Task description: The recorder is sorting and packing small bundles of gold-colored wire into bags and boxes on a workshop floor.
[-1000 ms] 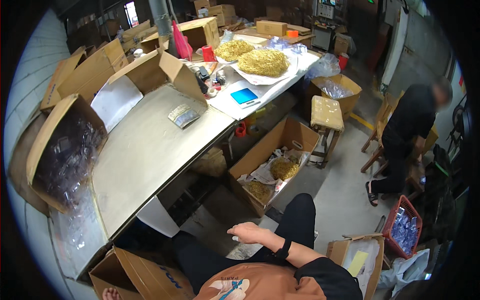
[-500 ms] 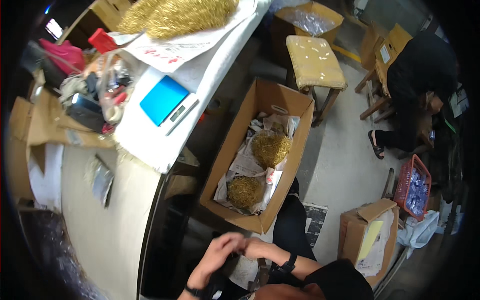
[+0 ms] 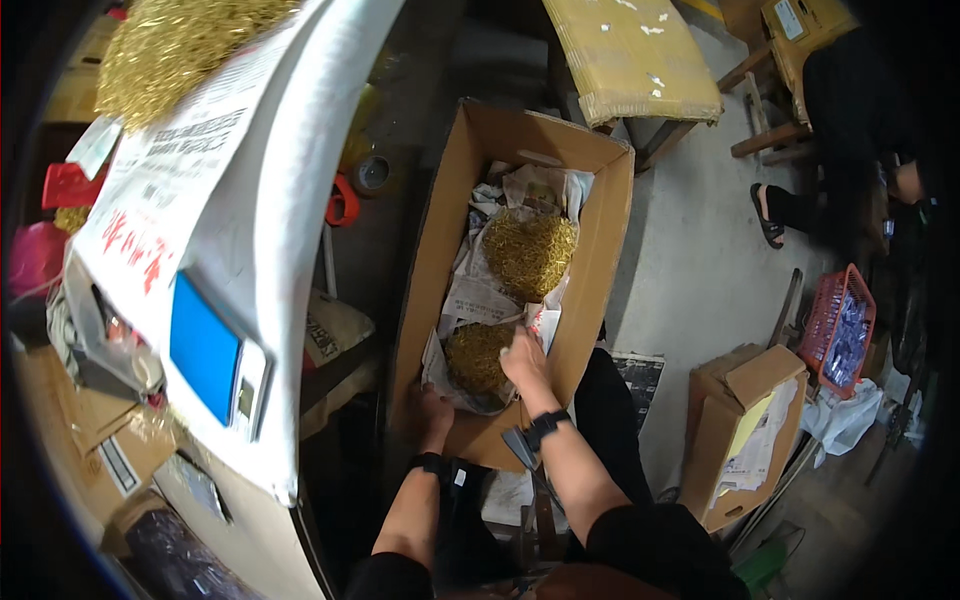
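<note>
Both hands reach into a long cardboard box [image 3: 606, 230] lined with newspaper [image 3: 476, 302]. On the nearer part of the paper lies a round heap of gold metallic strands [image 3: 474, 358]; a second gold heap [image 3: 530, 256] sits behind it. My right hand [image 3: 524, 362] is closed at the right edge of the nearer heap and appears to pinch the newspaper there. My left hand [image 3: 433, 412] is low at the box's left side, beside the paper's edge. It is smeared and shadowed, so its grip is unclear.
On the left, a white-covered table [image 3: 290, 210] carries a blue-topped scale [image 3: 205, 350] and a large gold pile [image 3: 185, 55]. A yellow-topped stool [image 3: 640, 60] stands behind the box. At right are an open carton [image 3: 745, 430], a red basket [image 3: 838, 330] and a seated person [image 3: 850, 130].
My hands were together in front of the box; now they are apart and inside it, at the nearer gold heap. The view has shifted, bringing the box and table closer.
</note>
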### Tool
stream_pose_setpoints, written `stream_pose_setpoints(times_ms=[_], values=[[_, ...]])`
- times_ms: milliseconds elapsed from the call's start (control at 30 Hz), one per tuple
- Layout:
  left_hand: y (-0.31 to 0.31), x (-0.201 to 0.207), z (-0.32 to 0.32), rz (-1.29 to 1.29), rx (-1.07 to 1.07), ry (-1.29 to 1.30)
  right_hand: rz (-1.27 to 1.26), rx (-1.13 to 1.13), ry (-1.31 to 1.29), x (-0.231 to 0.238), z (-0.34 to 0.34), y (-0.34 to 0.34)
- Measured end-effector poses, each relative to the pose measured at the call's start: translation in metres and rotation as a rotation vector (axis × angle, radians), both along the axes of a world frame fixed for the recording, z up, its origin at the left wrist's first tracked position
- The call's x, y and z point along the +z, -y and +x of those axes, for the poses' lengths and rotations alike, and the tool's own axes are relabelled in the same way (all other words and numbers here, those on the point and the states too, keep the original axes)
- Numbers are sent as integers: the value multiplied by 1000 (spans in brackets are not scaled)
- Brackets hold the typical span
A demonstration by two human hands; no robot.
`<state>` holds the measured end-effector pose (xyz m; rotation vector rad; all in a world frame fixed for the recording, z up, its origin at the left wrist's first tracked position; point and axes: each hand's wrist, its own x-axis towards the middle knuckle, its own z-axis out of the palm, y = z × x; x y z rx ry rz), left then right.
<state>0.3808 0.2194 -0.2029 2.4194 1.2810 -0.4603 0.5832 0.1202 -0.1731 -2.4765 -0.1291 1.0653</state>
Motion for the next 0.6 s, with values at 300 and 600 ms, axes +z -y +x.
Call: stream_pose_setpoints(times_ms=[300, 600], values=[[-21, 3, 26, -103, 230, -339, -366, 526, -9, -124, 29, -31], [-18, -5, 9, -425, 95, -192, -287, 676, -93, -128, -4, -12]])
